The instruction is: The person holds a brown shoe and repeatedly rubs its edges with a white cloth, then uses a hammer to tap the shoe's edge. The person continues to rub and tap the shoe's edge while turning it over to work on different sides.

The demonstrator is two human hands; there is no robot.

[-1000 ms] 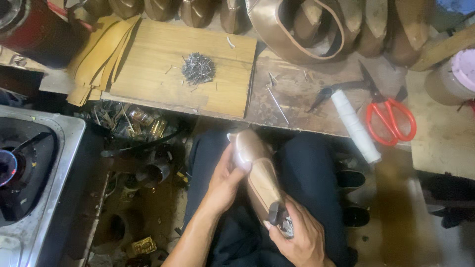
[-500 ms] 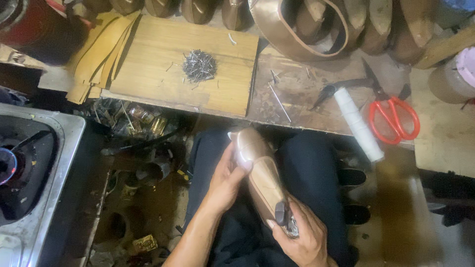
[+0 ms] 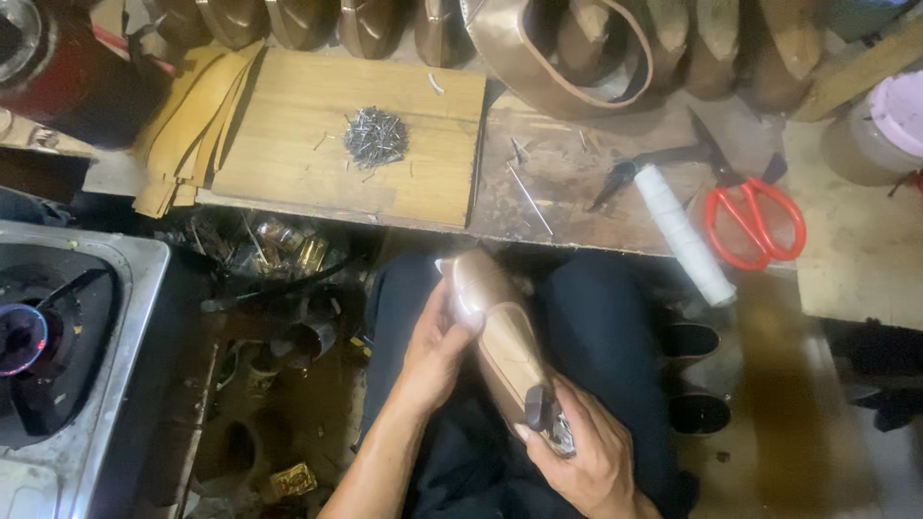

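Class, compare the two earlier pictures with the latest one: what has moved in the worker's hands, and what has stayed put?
Very little moved. The right hand slid slightly along the heel end of the bronze shoe, keeping its grip. The left hand still cups the toe end. Nothing was picked up or let go. The nail pile, red scissors and white roll lie as before.

glossy bronze leather shoe, matt wooden board, seemingly metal nails.
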